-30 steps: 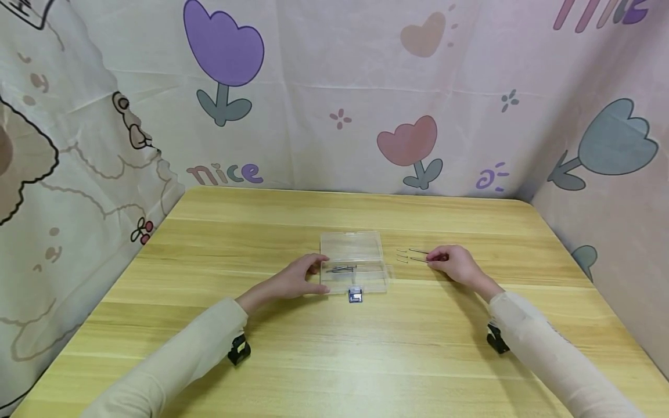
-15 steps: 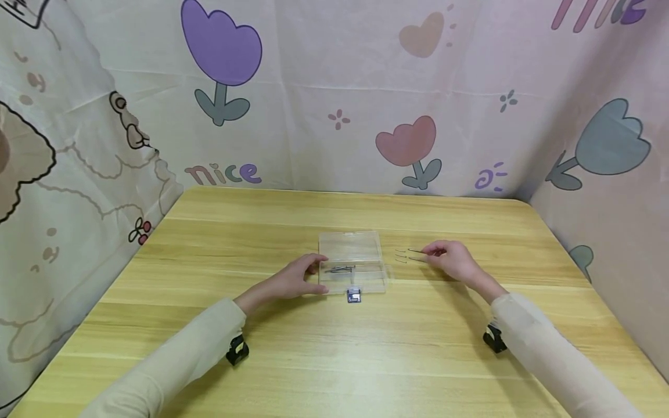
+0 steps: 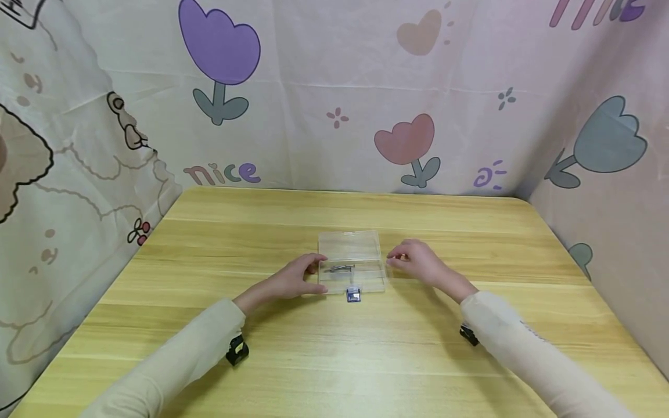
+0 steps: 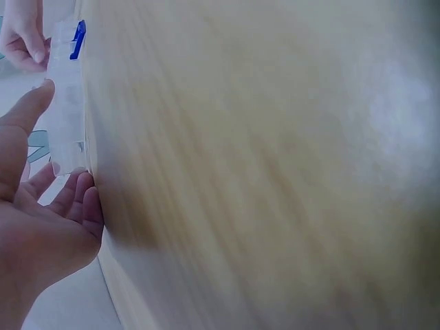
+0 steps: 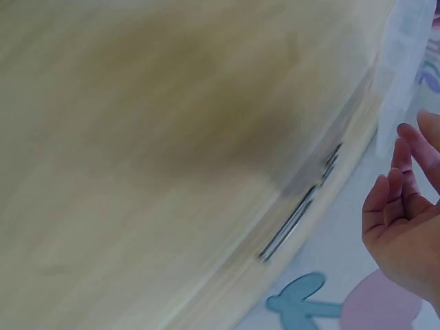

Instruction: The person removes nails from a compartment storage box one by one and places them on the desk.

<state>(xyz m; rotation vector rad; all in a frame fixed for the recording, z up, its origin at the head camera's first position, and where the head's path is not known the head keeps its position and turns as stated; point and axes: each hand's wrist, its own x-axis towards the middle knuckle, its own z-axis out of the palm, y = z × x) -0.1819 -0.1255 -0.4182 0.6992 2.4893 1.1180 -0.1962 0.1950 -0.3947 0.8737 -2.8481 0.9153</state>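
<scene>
A clear plastic compartment box [image 3: 368,284] lies on the table with its lid [image 3: 349,245] folded back. Several nails [image 3: 341,269] lie in its back left compartment. My left hand [image 3: 290,280] holds the box's left end, thumb at the front corner and fingers further back. My right hand [image 3: 418,262] hovers beside the box's right end, its fingers bent loosely, with nothing visible between them. In the right wrist view, two longer nails [image 5: 287,228] and some shorter ones [image 5: 331,163] lie on the table beyond the hand; in the head view the hand covers them.
A blue clasp [image 3: 353,295] sticks out at the box's front edge. The wooden table [image 3: 334,354] meets a flower-printed cloth [image 3: 292,116] at the back and sides. Black wrist cameras [image 3: 237,350] sit under both sleeves.
My right hand has moved left from the ends of the longer nails to the box's right side, now covering the loose nails in the head view. My left hand has stayed at the box.
</scene>
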